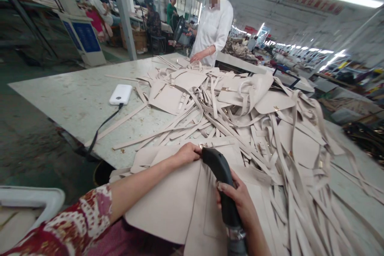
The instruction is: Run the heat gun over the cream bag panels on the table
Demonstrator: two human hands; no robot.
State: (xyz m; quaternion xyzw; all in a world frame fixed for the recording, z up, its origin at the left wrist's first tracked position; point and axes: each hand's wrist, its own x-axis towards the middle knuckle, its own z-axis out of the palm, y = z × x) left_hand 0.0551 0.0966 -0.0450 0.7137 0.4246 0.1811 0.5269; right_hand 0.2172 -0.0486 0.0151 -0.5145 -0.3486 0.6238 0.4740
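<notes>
The table (69, 98) has a pale, speckled top. Near its left corner stretches mostly bare surface, with small brown scraps (122, 151) by the near edge. A white device (121, 95) lies toward that corner, its dark cord (103, 125) dropping over the near edge. Beige straps (168, 129) and panels (168, 97) heap from far edge to near, some panels jutting past the near edge.

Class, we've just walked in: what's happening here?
The person's right hand grips a black handheld tool, its tip by a metal fitting on a beige piece. The left hand touches that piece, close to the tip. Beige straps and panels lie heaped beyond. Across the table, a co-worker in white has a hand by them.
</notes>
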